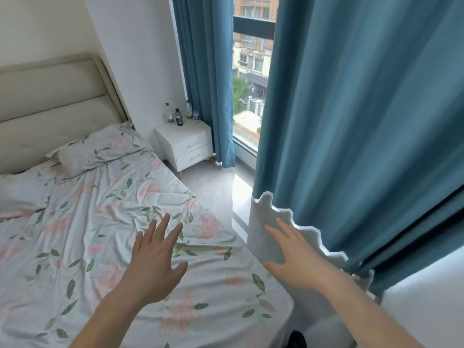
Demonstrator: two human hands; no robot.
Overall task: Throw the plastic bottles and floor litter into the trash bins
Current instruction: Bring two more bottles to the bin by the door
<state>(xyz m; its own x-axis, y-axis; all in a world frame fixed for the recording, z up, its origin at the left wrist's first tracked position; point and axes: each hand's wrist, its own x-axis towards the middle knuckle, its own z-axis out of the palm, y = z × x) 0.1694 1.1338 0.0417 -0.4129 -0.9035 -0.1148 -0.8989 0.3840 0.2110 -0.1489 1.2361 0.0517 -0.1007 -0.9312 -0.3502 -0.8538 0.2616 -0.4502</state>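
Note:
Several plastic bottles stand on the white nightstand [185, 140] at the far end of the bed: a clear one with a green label [169, 113], a dark one [178, 117], a green-capped one [189, 110] and a small one [196, 114] beside the curtain. My left hand [157, 257] is stretched out over the bed with straight, spread fingers and holds nothing. My right hand [292, 257] is also spread and empty, above the bed's corner and in front of the curtain's white hem. No trash bin and no floor litter are in view.
The bed [100, 222] with a floral sheet and a pillow [100, 151] fills the left. A narrow strip of grey floor [221, 187] runs between the bed and the window to the nightstand. Blue curtains [351, 121] hang on the right. A dark object [297, 339] shows at the bottom.

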